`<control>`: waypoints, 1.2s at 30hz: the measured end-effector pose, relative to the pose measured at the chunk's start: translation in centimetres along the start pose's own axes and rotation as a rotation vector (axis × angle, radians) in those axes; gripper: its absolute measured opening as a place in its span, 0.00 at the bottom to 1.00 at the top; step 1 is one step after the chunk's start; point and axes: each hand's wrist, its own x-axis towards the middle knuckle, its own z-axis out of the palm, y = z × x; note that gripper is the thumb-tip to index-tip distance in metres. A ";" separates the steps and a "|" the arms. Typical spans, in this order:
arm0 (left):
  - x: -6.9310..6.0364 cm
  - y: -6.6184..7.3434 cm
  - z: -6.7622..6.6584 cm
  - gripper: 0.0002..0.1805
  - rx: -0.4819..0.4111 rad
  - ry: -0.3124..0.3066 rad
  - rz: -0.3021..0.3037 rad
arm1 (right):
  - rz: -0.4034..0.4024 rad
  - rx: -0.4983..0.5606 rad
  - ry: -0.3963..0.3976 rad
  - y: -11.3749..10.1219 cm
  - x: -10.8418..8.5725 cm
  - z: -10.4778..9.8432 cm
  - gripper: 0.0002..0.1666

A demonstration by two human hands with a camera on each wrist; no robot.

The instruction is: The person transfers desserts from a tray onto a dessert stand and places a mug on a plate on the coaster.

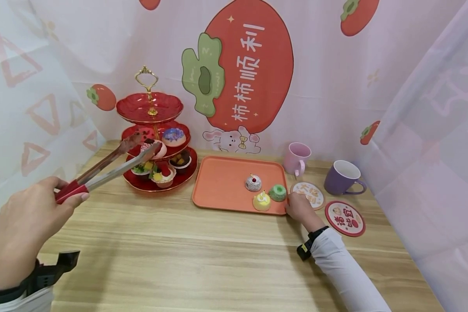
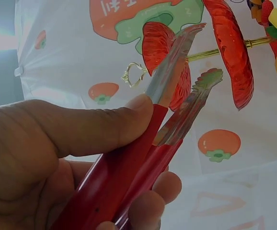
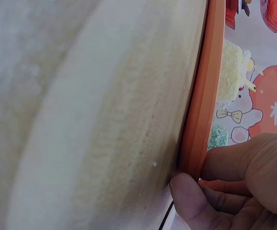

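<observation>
In the head view my left hand point(image 1: 29, 214) grips a pair of metal tongs point(image 1: 72, 190) by the red handles. Their tips are apart, with the near tip overlapping the red three-tier stand point(image 1: 126, 112) in sight; nothing shows between the tips in the left wrist view. My right hand point(image 1: 301, 209) pinches the front right corner of the orange tray point(image 1: 222, 184), thumb and finger on its rim point(image 3: 203, 110). On the tray's right part sit a white-dusted cake with a cherry point(image 1: 253, 183), a green ring-shaped cake point(image 1: 277, 193) and a yellow cake point(image 1: 261, 202).
The stand's lower tiers carry a purple-topped doughnut point(image 1: 174, 136), a fruit tart point(image 1: 164, 177) and several other cakes. Right of the tray stand a pink mug point(image 1: 297, 157) and a purple mug point(image 1: 340, 178). A pale coaster point(image 1: 310, 194) and a red-rimmed coaster point(image 1: 345, 219) lie nearby. Printed curtains surround the table.
</observation>
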 end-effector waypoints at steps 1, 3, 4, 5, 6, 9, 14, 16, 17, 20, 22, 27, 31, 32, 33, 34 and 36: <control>0.0 0.0 0.1 0.29 -0.006 0.010 0.008 | 0.001 0.000 0.000 0.0 0.0 0.0 0.10; -0.1 0.0 0.2 0.28 -0.022 0.016 0.020 | 0.003 0.002 -0.003 0.0 0.0 0.0 0.10; -0.1 0.0 0.3 0.28 -0.030 0.017 0.025 | 0.003 0.002 -0.003 0.1 0.0 0.0 0.10; -0.2 0.0 0.4 0.28 -0.039 0.022 0.034 | 0.005 0.003 -0.004 0.1 0.0 0.0 0.10; -0.2 0.0 0.5 0.28 -0.048 0.023 0.043 | 0.006 0.002 -0.004 0.1 0.0 0.0 0.10; -0.4 0.0 0.7 0.29 -0.078 0.016 0.064 | 0.008 0.002 -0.005 0.1 0.0 0.1 0.10; -0.5 0.2 1.1 0.28 -0.117 0.046 0.105 | 0.004 0.003 -0.006 0.2 0.0 0.0 0.09; -0.4 0.3 1.3 0.27 -0.125 0.072 0.118 | 0.001 0.003 -0.004 0.2 0.1 0.0 0.09; -0.4 0.4 1.4 0.27 -0.127 0.080 0.124 | 0.000 0.004 -0.003 0.1 0.1 0.0 0.09; -0.3 0.6 1.5 0.26 -0.134 0.094 0.136 | 0.001 0.003 -0.001 0.1 0.1 0.0 0.08; -0.3 0.7 1.7 0.27 -0.139 0.090 0.141 | 0.001 0.001 -0.001 0.1 0.0 0.0 0.08; -0.2 0.9 2.1 0.27 -0.152 0.089 0.167 | -0.011 -0.006 0.008 0.1 0.0 0.1 0.08; -0.1 1.1 2.6 0.26 -0.166 0.099 0.203 | -0.013 -0.009 0.007 0.1 0.0 0.1 0.07; -0.1 1.1 2.7 0.26 -0.170 0.096 0.210 | -0.009 -0.009 0.005 0.1 0.0 0.1 0.06; 0.0 1.2 2.9 0.26 -0.174 0.089 0.214 | -0.007 -0.009 0.003 0.1 0.0 0.1 0.06; 0.0 1.3 3.1 0.26 -0.173 0.082 0.216 | -0.005 -0.008 0.001 0.1 0.0 0.1 0.06; 0.1 1.4 3.4 0.26 -0.172 0.064 0.220 | 0.002 -0.010 -0.002 0.1 0.0 0.0 0.06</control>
